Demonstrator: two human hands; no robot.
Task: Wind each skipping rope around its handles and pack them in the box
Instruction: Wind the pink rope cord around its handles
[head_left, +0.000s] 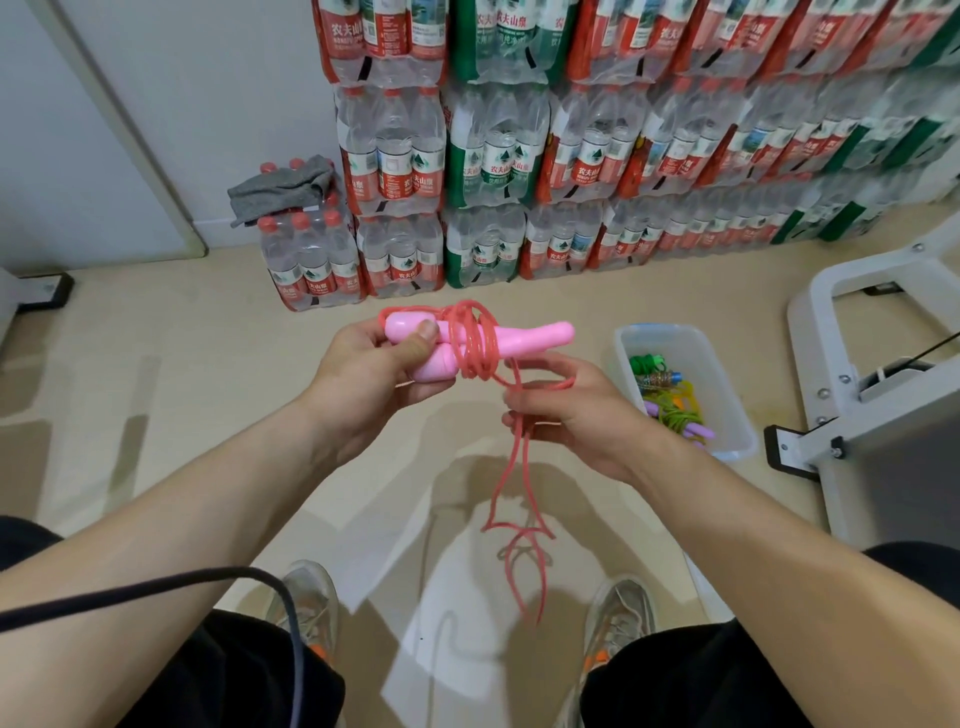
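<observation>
**Winding the pink rope**

We see the left hand (374, 364) gripping both pink handles (498, 340) side by side, thumb pressed on top, so they form one core for the coils. The right hand (566, 410) pinches the rope (470, 343) just below the wraps, keeping it taut, we judge. Its slack tail hangs toward the floor (182, 353). The box (735, 415), near the right hand, already holds wound ropes.
</observation>
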